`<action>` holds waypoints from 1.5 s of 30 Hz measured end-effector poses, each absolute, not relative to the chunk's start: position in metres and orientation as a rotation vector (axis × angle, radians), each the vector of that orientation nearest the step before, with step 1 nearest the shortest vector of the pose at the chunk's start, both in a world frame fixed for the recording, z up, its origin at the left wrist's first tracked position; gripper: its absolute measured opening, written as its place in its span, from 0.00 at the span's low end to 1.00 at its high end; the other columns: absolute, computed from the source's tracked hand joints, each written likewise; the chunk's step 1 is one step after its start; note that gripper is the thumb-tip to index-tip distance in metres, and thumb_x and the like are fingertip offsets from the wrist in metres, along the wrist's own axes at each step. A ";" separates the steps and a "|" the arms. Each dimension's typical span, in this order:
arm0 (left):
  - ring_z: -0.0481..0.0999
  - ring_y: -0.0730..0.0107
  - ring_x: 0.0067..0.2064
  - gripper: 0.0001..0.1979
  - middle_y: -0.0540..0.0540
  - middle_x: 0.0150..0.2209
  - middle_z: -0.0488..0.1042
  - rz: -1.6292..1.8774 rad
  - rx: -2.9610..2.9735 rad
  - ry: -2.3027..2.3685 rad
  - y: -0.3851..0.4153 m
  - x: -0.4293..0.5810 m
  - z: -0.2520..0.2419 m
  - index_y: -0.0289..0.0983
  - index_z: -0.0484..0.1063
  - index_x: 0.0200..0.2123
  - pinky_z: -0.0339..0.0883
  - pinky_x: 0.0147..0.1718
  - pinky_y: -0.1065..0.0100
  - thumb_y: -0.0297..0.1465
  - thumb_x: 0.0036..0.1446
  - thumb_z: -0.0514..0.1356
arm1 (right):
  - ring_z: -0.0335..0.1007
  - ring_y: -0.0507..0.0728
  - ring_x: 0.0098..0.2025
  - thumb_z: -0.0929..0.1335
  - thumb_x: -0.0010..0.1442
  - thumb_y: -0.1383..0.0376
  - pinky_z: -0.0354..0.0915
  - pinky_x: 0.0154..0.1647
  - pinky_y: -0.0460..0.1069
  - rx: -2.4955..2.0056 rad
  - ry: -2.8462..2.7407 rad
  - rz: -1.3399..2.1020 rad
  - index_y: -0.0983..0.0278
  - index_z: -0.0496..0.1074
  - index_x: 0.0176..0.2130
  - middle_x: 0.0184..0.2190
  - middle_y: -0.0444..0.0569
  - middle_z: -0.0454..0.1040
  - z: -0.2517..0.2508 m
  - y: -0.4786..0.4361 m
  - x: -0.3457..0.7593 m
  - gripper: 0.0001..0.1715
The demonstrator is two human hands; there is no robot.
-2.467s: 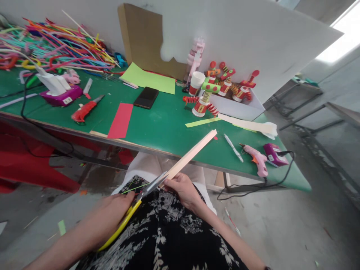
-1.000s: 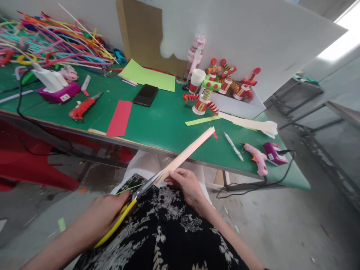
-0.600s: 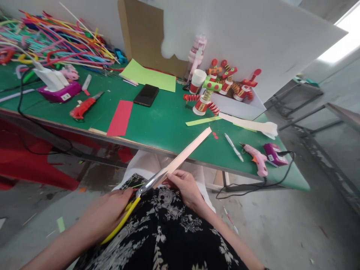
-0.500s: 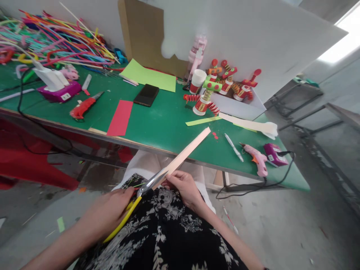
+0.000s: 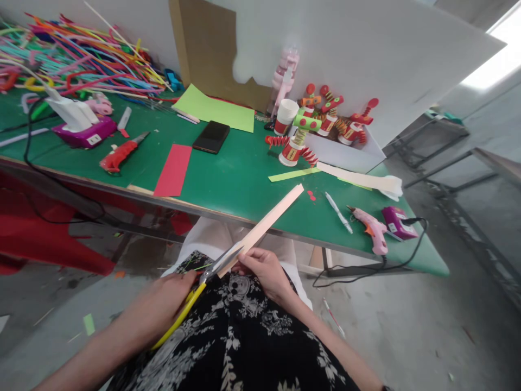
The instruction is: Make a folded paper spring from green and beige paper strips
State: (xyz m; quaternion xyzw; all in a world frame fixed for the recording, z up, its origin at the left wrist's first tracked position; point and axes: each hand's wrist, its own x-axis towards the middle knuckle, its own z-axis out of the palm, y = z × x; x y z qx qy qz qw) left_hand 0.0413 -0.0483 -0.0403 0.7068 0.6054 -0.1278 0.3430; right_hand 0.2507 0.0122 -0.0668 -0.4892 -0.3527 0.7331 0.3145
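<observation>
Over my lap, my left hand grips yellow-handled scissors, whose blades close on the near end of a long pale paper strip. My right hand pinches that strip just beside the blades. The strip slants up and to the right, its far end reaching over the green table.
On the table lie a red paper, a black phone, a red utility knife, a pink glue gun, a pen, decorated paper cups and a heap of coloured straws. A cable hangs below the right edge.
The scissors have worked a little further along the strip, and the strip's far end has dropped slightly and shifted left. Both hands stay in my lap.
</observation>
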 end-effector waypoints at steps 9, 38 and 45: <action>0.77 0.46 0.50 0.23 0.30 0.48 0.77 -0.344 1.818 1.548 -0.046 0.041 -0.038 0.31 0.66 0.53 0.68 0.47 0.53 0.34 0.59 0.45 | 0.72 0.53 0.26 0.78 0.41 0.49 0.65 0.33 0.48 -1.280 -0.925 1.936 0.63 0.78 0.24 0.21 0.45 0.77 -0.067 0.012 0.250 0.21; 0.81 0.52 0.44 0.18 0.37 0.41 0.81 -0.356 1.905 1.583 -0.051 0.034 -0.051 0.38 0.68 0.49 0.69 0.40 0.62 0.34 0.62 0.45 | 0.72 0.51 0.28 0.78 0.44 0.52 0.64 0.33 0.47 -1.307 -0.928 1.895 0.64 0.79 0.28 0.24 0.47 0.79 -0.066 0.015 0.255 0.19; 0.81 0.49 0.42 0.19 0.35 0.40 0.80 -0.337 1.906 1.622 -0.053 0.032 -0.053 0.37 0.70 0.45 0.69 0.39 0.59 0.35 0.62 0.42 | 0.65 0.50 0.22 0.78 0.43 0.54 0.58 0.25 0.46 -1.348 -0.908 1.783 0.66 0.78 0.24 0.18 0.46 0.75 -0.066 0.020 0.255 0.18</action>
